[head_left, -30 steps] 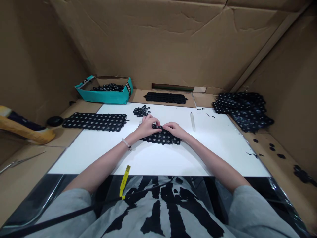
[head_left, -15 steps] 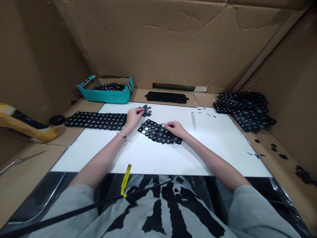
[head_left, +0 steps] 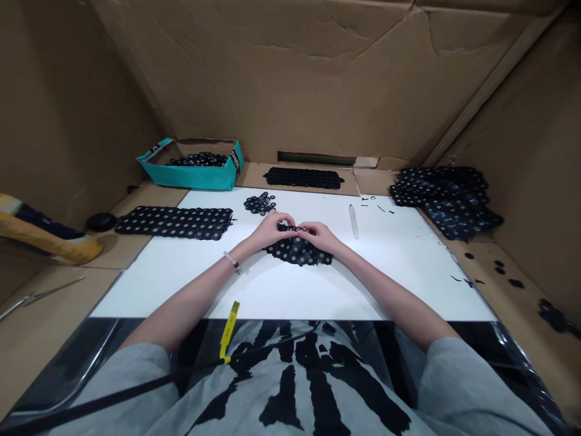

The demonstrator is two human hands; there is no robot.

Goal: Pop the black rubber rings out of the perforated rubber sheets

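My left hand (head_left: pixel 273 230) and my right hand (head_left: pixel 319 235) meet at the far edge of a small black sheet of joined discs with pale centres (head_left: pixel 299 252). Both hands are closed in a pinch, fingertips nearly touching, with the sheet's edge raised between them. Whether a small loose ring is also in the left fingers, I cannot tell. Just beyond my left hand lies a pile of small black rings (head_left: pixel 258 204) on the white board (head_left: pixel 281 297). A longer dotted black strip (head_left: pixel 177 222) lies flat to the left.
A teal box (head_left: pixel 195 177) of black rings stands at the back left, and a folded black strip (head_left: pixel 304 178) lies behind the board. Dotted sheets (head_left: pixel 447 203) are heaped at the right. A pale pen (head_left: pixel 353 221), scissors (head_left: pixel 40 295) and a yellow packet (head_left: pixel 49 233) lie around.
My left hand has left the ring pile and come right and nearer, to my right hand at the sheet. The sheet's far left edge is now lifted and partly covered by the fingers.
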